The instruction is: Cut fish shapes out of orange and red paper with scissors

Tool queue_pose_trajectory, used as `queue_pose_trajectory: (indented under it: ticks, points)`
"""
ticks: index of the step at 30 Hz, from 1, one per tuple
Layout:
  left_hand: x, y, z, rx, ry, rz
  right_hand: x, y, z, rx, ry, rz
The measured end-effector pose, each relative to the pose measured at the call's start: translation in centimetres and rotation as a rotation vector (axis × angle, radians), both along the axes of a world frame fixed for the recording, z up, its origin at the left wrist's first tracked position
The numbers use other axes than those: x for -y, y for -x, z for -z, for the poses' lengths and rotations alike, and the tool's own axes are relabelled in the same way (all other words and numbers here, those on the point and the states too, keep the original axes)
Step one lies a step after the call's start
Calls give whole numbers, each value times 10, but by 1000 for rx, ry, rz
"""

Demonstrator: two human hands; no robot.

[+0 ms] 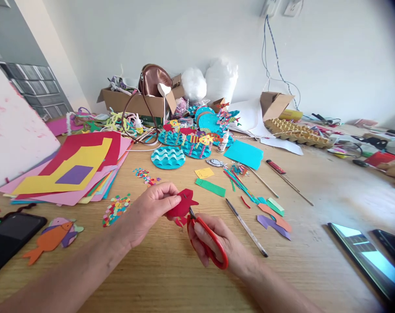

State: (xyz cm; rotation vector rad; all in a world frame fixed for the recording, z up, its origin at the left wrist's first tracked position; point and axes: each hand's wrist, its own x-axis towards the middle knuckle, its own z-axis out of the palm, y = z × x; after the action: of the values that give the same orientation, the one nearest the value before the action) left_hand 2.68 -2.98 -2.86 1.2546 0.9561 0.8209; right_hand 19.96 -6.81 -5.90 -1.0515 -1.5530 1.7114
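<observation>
From the head view we see our left hand pinching a red paper shape between thumb and fingers, holding it just above the bench, near the middle of the picture. Our right hand is closed through the red handles of the scissors, and the blade tips meet the lower edge of the red shape (how far the blades are apart we cannot tell, since the paper hides them). A small red scrap sits just under the shape.

Left of our hands lies a heap of small coloured paper dots, and further left an orange paper fish beside a dark phone. Behind these, a spread stack of coloured paper sheets has a yellow sheet with a purple piece on top. Right of our hands a pen lies slantwise, with purple and orange offcuts near it and a green strip and a yellow scrap further back.

Toward the wall stand blue discs with paper waves, some with small paper fish on them, a glue bottle just beside them, and a turquoise sheet. Behind those is an open cardboard box holding a brown bag, and an egg tray is to the right. At the lower right edge lie two more phones, one with its screen lit.
</observation>
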Motion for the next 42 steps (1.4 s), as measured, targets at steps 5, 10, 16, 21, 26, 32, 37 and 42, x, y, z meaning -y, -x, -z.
queue_pose_trajectory:
  ticks: [5,10,16,21,26,32,37,42]
  points:
    - [3,-4,0,19,4,12,1,3,-2,-5,47,17]
    - [7,-7,-2,51,23,-2,2,5,-6,-10,45,33]
    - [8,-9,-3,69,-5,-11,2,4,-3,-7,5,22]
    - [8,-9,0,66,-10,-10,1,2,2,-41,3,3]
    - [9,-10,0,75,2,-3,1,3,2,-48,-24,1]
    - [9,-10,1,67,6,8,3,4,-6,-1,-38,20]
    - [9,-10,1,60,-1,4,4,6,-11,55,-52,45]
    - [9,-10,1,60,-7,23,3,4,-9,48,-44,43]
